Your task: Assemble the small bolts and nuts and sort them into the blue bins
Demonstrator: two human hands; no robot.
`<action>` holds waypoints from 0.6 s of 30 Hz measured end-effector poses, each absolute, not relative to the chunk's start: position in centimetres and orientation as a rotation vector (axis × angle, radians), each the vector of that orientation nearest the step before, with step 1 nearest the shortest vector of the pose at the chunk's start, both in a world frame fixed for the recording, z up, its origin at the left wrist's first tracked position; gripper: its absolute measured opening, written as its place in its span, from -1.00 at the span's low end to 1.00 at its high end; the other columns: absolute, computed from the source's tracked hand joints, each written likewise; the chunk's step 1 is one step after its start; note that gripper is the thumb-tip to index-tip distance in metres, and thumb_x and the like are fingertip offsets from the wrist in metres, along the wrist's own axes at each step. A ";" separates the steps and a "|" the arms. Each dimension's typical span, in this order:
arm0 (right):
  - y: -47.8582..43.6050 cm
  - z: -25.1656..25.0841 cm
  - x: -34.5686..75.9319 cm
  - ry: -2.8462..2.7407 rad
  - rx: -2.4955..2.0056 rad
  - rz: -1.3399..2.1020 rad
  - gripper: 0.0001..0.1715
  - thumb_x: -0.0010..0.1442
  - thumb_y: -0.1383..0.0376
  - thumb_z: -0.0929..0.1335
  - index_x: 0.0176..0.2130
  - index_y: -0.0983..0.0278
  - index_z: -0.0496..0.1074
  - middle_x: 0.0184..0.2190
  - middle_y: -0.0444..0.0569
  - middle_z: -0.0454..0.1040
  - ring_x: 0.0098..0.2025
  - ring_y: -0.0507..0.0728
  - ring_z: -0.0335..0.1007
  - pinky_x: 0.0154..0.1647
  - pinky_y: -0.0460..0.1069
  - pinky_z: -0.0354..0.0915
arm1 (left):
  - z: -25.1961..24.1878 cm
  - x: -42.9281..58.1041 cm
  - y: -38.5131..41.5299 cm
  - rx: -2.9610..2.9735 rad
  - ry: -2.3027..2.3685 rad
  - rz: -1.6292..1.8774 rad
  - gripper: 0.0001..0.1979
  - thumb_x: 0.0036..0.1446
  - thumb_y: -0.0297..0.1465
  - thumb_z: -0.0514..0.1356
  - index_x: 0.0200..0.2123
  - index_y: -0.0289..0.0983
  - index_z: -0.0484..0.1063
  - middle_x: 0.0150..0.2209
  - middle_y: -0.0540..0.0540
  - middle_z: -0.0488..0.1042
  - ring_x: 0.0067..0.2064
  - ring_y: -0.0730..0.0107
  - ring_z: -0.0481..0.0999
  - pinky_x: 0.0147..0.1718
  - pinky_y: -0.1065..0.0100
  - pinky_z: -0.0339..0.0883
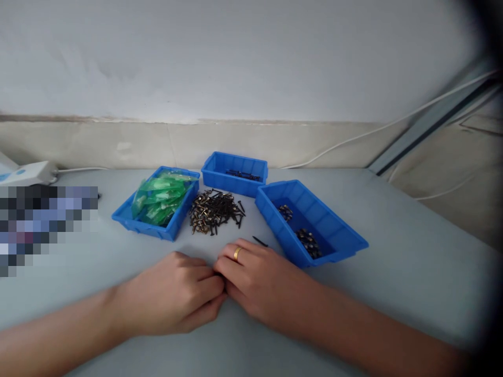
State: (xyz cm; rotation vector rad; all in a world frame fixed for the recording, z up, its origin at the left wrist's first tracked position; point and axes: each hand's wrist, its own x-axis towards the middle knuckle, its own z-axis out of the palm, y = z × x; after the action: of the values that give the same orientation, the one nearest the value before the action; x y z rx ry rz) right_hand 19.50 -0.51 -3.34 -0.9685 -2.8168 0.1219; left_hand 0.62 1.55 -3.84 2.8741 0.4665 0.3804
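My left hand and my right hand meet fingertip to fingertip above the grey table, both with curled, closed fingers. A tiny dark spot shows where they touch, but what they pinch is hidden. The right hand wears a gold ring. One loose black screw lies just beyond the right knuckles. Farther back is a heap of small hardware, black screws mixed with brass-coloured pieces on its left side.
Around the heap stand a blue tray of green plastic packets, a blue bin with dark screws at the wall, and a larger blue bin with shiny metal parts at right. A white device and a pixelated patch are at left.
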 end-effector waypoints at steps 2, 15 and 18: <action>-0.5 -3.3 19.5 -2.822 -0.961 0.113 -0.93 0.23 0.45 0.30 -0.32 0.34 0.34 -0.36 -0.05 0.37 -0.29 0.14 0.24 -0.19 0.05 0.24 | -3.9 0.6 1.6 2.874 0.466 0.383 -0.62 0.32 -0.44 -0.09 -0.48 -0.32 0.40 -0.55 -0.07 0.41 -0.52 0.34 0.39 -0.55 0.31 0.17; -0.4 -3.5 19.6 -2.850 -0.843 -0.042 -0.91 0.20 0.47 0.32 -0.37 0.36 0.37 -0.38 -0.05 0.34 -0.32 0.13 0.21 -0.21 0.03 0.20 | -3.8 0.7 1.5 2.883 0.458 0.365 -0.64 0.31 -0.45 -0.08 -0.47 -0.33 0.40 -0.54 -0.07 0.41 -0.51 0.32 0.39 -0.54 0.31 0.16; -0.3 -3.6 19.7 -2.843 -0.842 -0.047 -0.90 0.22 0.46 0.30 -0.36 0.35 0.37 -0.37 -0.05 0.34 -0.32 0.12 0.20 -0.21 0.03 0.20 | -3.8 0.7 1.5 2.870 0.464 0.347 -0.64 0.31 -0.44 -0.07 -0.46 -0.33 0.40 -0.53 -0.07 0.41 -0.50 0.32 0.40 -0.53 0.31 0.17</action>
State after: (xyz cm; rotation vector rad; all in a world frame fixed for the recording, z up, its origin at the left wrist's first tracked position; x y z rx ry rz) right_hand 19.66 -0.32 -3.63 -0.8417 -2.8431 -0.0468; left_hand 0.67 1.52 -3.79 2.8702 0.4642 0.3469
